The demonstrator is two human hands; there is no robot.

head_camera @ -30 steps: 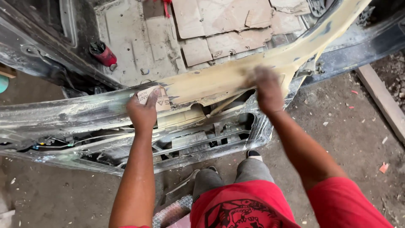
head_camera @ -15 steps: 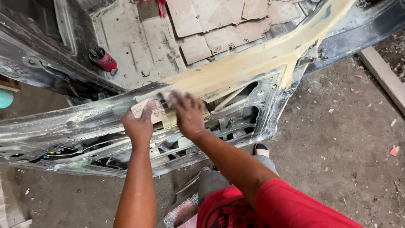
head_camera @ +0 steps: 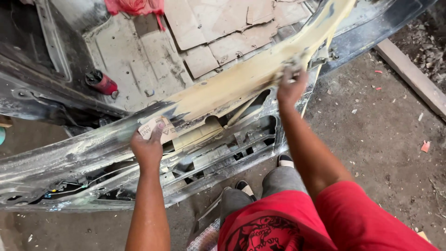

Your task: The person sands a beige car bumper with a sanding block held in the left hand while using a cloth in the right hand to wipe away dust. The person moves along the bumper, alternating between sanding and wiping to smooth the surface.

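Both arms are bare and stretched forward, up into the frame. The left hand [head_camera: 148,148] sits just left of centre, palm down, fingers [head_camera: 157,133] curled and pressed flat (the thumb is tucked out of sight). The right hand [head_camera: 291,87] reaches further, to the upper right of centre, wrist bent, fingers bunched and a bit blurry. The right arm runs diagonally from a red sleeve at the bottom right.

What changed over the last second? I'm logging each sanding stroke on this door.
The right hand swept left along the filler-coated door edge to beside the left hand, then back out to the right end. The left hand stayed pressed on the folded sandpaper at the same spot. The door and the red can did not move.
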